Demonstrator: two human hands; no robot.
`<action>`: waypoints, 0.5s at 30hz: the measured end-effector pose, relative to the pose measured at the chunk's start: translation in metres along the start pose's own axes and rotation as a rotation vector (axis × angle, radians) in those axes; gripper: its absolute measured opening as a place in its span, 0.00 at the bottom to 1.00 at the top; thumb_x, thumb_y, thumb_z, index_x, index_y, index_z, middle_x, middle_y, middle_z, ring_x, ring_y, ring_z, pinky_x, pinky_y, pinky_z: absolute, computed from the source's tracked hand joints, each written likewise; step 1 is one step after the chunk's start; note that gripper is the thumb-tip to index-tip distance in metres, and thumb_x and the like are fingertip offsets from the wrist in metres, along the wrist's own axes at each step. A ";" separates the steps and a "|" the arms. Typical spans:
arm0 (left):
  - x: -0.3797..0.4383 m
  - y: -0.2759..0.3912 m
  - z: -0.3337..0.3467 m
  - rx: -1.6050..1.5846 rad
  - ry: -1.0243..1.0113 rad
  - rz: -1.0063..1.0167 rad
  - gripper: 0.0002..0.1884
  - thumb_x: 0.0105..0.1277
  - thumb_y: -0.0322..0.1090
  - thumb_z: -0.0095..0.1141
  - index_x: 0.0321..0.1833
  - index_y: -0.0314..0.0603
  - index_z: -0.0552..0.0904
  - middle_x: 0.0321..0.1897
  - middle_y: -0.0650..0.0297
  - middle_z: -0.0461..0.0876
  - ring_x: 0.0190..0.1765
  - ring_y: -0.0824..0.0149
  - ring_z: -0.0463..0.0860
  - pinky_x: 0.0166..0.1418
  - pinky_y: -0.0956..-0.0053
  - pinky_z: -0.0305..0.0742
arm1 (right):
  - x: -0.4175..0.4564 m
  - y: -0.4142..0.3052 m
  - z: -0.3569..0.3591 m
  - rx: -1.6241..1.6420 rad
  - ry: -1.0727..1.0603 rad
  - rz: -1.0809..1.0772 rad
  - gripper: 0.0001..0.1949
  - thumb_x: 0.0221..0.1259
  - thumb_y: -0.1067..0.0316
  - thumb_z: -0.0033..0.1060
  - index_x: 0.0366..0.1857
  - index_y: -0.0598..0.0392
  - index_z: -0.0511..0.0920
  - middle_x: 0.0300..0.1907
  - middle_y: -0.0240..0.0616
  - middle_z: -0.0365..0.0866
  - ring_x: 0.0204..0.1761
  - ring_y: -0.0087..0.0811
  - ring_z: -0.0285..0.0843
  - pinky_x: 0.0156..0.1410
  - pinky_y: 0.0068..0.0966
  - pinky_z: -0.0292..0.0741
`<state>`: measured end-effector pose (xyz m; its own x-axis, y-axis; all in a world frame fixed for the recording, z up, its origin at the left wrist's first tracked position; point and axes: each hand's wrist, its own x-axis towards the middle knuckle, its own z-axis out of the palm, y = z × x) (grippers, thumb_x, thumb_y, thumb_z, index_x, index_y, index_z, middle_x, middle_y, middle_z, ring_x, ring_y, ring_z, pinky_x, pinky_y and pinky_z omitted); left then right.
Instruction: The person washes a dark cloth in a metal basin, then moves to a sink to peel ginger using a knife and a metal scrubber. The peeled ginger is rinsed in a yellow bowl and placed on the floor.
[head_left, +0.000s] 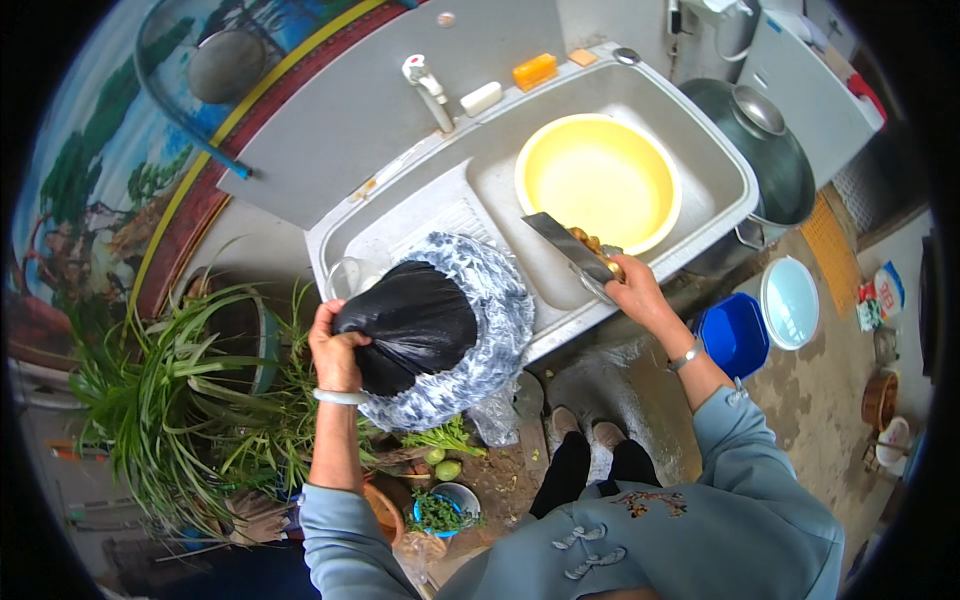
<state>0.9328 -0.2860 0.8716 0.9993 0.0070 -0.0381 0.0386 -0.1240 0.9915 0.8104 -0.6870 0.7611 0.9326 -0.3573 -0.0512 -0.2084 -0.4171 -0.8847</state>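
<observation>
At the left end of the sink, my left hand (337, 351) grips the gathered edge of a black plastic bag (420, 319). The bag sits against a blue-and-white fluffy round item (499, 319), whose exact kind I cannot tell. My right hand (637, 291) holds a cleaver with a broad metal blade (564, 241), together with some knobbly brown pieces (587, 241) that look like ginger, at the sink's front edge. Close beyond it, a yellow plastic basin (600, 176) stands in the right part of the metal sink (491, 184).
A faucet (431, 94), white soap bar (481, 98) and orange bar (535, 72) line the sink's back. Potted long-leaved plants (180, 367) crowd the left. A large metal pot (780, 172), blue bin (735, 334) and lidded bucket (789, 303) stand at right.
</observation>
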 end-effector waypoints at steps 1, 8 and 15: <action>-0.001 -0.004 -0.002 0.009 -0.011 -0.006 0.27 0.33 0.13 0.49 0.43 0.39 0.78 0.36 0.68 0.77 0.40 0.70 0.76 0.41 0.79 0.75 | -0.001 0.000 0.002 -0.012 -0.002 0.023 0.20 0.49 0.71 0.56 0.49 0.67 0.76 0.36 0.52 0.79 0.36 0.42 0.77 0.44 0.33 0.73; -0.011 0.015 -0.012 0.237 -0.255 0.011 0.28 0.44 0.18 0.58 0.53 0.40 0.75 0.45 0.65 0.77 0.50 0.69 0.75 0.59 0.76 0.69 | -0.006 0.021 0.025 -0.022 0.032 -0.033 0.18 0.48 0.73 0.55 0.46 0.67 0.76 0.34 0.50 0.77 0.35 0.44 0.76 0.42 0.33 0.72; 0.038 0.003 -0.054 0.033 -0.125 -0.050 0.27 0.61 0.42 0.63 0.60 0.35 0.75 0.52 0.61 0.80 0.56 0.67 0.77 0.62 0.69 0.69 | -0.009 0.026 0.028 0.086 0.027 0.067 0.20 0.49 0.75 0.56 0.50 0.66 0.76 0.32 0.41 0.76 0.33 0.29 0.73 0.40 0.24 0.71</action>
<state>0.9709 -0.2323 0.8798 0.9885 -0.1095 -0.1044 0.0862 -0.1594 0.9835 0.8045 -0.6716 0.7253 0.9088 -0.4050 -0.1002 -0.2431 -0.3188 -0.9161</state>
